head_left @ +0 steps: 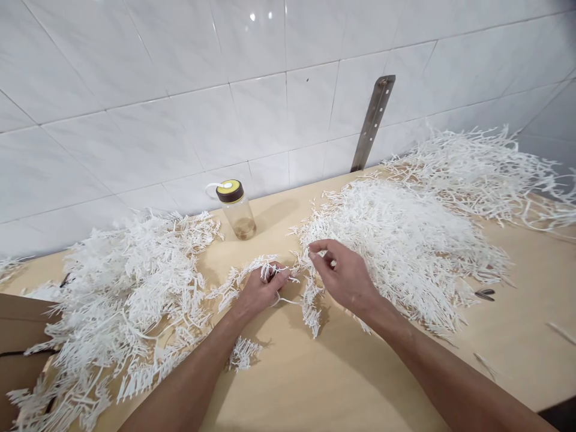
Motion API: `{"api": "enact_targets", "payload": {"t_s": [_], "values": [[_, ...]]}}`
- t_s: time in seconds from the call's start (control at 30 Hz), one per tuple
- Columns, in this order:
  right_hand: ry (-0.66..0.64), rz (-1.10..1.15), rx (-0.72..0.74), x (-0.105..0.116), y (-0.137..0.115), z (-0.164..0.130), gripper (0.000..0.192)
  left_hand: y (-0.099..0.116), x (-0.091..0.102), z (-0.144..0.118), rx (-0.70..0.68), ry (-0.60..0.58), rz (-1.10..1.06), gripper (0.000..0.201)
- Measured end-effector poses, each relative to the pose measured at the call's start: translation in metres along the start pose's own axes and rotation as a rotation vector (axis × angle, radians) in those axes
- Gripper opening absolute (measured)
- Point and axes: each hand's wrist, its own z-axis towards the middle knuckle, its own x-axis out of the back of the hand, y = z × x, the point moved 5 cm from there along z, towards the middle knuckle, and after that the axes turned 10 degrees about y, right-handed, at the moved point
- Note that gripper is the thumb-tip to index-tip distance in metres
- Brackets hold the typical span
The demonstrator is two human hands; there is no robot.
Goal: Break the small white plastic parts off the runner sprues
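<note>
My left hand (263, 288) is closed on a white branched plastic strand (258, 263) with small twig-like tips. Part of this strand trails to the left, and a thin stem shows below the fingers. A strand piece (311, 309) hangs or lies between the hands; whether it joins the held one I cannot tell. My right hand (344, 273) is at the near left edge of a big pile of white twig-like pieces (400, 234). Its thumb and index finger come together in a pinch, and what lies between them is too small to make out.
A heap of white branched strands (135, 282) covers the table's left side. Longer strands (481, 168) lie at back right. A clear bottle with a yellow-and-brown lid (238, 210) stands near the tiled wall. A metal bracket (373, 123) rises there. A cardboard box (24, 342) is at left.
</note>
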Motion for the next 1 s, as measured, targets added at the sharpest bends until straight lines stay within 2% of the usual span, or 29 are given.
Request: {"api": "enact_targets", "payload": {"t_s": [0.1, 0.2, 0.37, 0.57, 0.8, 0.93, 1.0], "values": [[-0.144, 0.079, 0.018, -0.014, -0.007, -0.01, 0.018, 0.004, -0.002, -0.001, -0.014, -0.046, -0.001, 0.043], [-0.214, 0.106, -0.007, -0.023, -0.009, -0.015, 0.017, 0.0, -0.002, 0.0, 0.015, -0.04, -0.04, 0.044], [-0.234, 0.106, -0.099, -0.028, -0.003, -0.018, 0.018, -0.011, 0.001, 0.002, 0.122, 0.057, -0.16, 0.042], [-0.27, 0.097, -0.108, -0.033, -0.005, -0.023, 0.019, -0.011, 0.003, 0.0, 0.166, 0.126, -0.228, 0.043], [-0.305, 0.12, -0.149, -0.041, -0.006, -0.03, 0.02, -0.017, 0.002, 0.002, 0.196, 0.181, -0.409, 0.041], [-0.357, 0.12, -0.153, -0.041, -0.008, -0.03, 0.022, -0.015, 0.003, 0.001, 0.218, 0.169, -0.437, 0.043], [-0.308, 0.129, -0.166, -0.035, -0.006, -0.024, 0.02, -0.013, 0.003, 0.0, 0.223, 0.138, -0.442, 0.04]]}}
